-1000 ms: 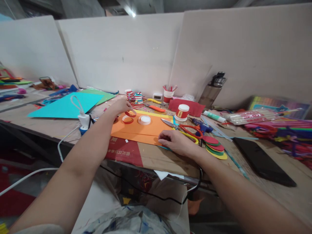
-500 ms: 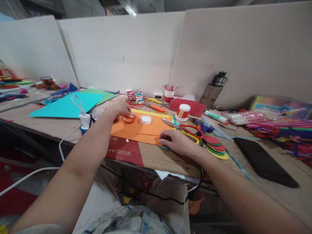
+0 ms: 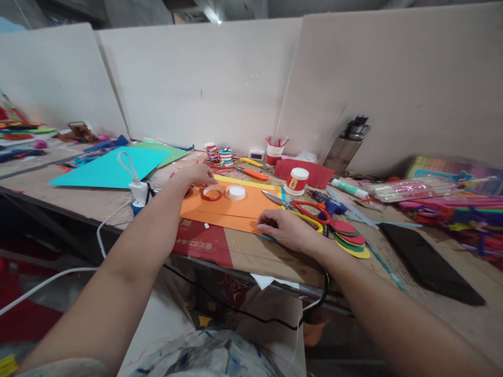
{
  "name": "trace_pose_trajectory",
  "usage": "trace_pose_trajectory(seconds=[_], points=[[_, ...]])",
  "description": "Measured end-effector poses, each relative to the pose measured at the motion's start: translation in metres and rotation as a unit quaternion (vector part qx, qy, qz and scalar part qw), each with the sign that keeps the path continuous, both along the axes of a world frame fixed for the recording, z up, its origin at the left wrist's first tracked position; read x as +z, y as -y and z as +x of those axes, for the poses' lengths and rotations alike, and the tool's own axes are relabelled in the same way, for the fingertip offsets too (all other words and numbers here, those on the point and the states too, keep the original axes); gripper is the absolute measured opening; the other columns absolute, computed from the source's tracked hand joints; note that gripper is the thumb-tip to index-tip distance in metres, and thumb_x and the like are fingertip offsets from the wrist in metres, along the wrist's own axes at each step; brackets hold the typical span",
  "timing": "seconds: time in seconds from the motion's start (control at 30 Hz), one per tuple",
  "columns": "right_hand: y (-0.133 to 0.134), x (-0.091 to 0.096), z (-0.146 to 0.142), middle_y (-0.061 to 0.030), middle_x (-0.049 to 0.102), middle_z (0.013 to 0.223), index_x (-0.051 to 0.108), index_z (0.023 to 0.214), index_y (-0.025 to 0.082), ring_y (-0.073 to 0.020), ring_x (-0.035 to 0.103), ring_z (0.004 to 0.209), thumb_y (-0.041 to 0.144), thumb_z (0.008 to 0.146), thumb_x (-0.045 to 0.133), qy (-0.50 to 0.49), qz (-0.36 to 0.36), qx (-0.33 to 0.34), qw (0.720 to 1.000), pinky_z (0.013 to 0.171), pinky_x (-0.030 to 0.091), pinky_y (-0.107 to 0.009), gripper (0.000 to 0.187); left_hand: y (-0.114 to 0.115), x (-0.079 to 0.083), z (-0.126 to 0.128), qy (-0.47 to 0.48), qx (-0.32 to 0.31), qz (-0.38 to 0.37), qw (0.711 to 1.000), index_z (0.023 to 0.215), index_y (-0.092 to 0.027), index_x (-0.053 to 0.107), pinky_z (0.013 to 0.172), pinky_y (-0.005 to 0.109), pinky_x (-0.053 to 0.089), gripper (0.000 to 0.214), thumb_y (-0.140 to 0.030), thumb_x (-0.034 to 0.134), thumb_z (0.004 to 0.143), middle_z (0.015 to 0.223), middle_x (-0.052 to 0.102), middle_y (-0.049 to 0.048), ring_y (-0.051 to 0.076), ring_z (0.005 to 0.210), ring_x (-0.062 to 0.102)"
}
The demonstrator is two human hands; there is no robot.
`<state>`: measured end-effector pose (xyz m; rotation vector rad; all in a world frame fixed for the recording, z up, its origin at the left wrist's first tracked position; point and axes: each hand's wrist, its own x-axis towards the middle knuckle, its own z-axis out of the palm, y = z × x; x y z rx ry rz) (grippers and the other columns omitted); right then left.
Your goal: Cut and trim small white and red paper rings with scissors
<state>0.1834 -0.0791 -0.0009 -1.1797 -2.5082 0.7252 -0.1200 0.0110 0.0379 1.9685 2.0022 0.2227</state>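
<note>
My left hand [image 3: 201, 174] hovers at the far left of a sheet of orange paper [image 3: 220, 212], its fingers loosely bent and holding nothing I can see. Just in front of its fingertips lies a red ring [image 3: 211, 199], which looks like a roll of tape or a cup band. A white ring-shaped roll [image 3: 236, 197] lies to the right of it. At the paper's near right edge rests my right hand [image 3: 277, 226], loosely curled, with no object visible in it. Scissors [image 3: 304, 207] with red and yellow handles lie right behind that hand.
A red and white paper cup [image 3: 297, 181] stands behind the scissors. Coloured paper discs [image 3: 349, 238] and a black phone [image 3: 430, 264] lie to the right. Turquoise card [image 3: 112, 167] and a white plug [image 3: 138, 192] are on the left. A bottle [image 3: 346, 146] stands at the back.
The red ring, tilted under my left fingers before, now lies flat on the orange paper, and those fingers are off it. My right hand has stayed in place.
</note>
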Motion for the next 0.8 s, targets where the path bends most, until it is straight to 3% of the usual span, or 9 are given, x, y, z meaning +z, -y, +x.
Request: trace_pose_trajectory(seconds=[0.23,0.4,0.67,0.8], points=[[0.002,0.002,-0.001,-0.0013,0.07,0.082,0.068,0.091,0.019,-0.0134,0.059,0.069,0.035,0.091,0.056,0.009,0.006,-0.007,1.0,0.061,0.039,-0.026,0.021,-0.006,-0.005,-0.005,-0.069,-0.072,-0.038,0.994,0.067,-0.02,0.072,0.055,0.024,0.036,0.02,-0.04,0.067,0.065,0.065,0.069,0.0036,0.015,0.059,0.057],[0.005,0.003,-0.002,-0.0016,0.07,0.084,0.069,0.092,0.019,-0.0138,0.06,0.071,0.034,0.09,0.057,0.015,0.001,-0.011,1.0,0.062,0.039,-0.026,0.019,-0.004,-0.007,0.003,-0.087,-0.037,-0.011,0.995,0.072,-0.02,0.073,0.06,0.024,0.039,0.013,-0.026,0.068,0.061,0.069,0.071,0.0024,0.015,0.063,0.058],[0.005,0.003,-0.002,-0.0017,0.07,0.084,0.069,0.091,0.019,-0.0138,0.059,0.07,0.034,0.091,0.057,0.017,0.016,-0.009,1.0,0.061,0.038,-0.026,0.019,-0.001,-0.005,0.01,-0.129,0.012,0.075,0.989,0.08,-0.016,0.074,0.066,0.025,0.042,0.018,-0.023,0.063,0.068,0.082,0.074,0.0078,0.019,0.073,0.063],[0.005,0.004,-0.002,-0.0019,0.071,0.084,0.069,0.091,0.019,-0.0135,0.059,0.07,0.033,0.091,0.057,0.014,0.02,-0.012,1.0,0.061,0.038,-0.026,0.019,-0.005,-0.009,0.006,-0.136,0.006,0.059,0.989,0.079,-0.016,0.075,0.066,0.026,0.043,0.018,-0.025,0.065,0.068,0.087,0.075,0.01,0.02,0.076,0.064]])
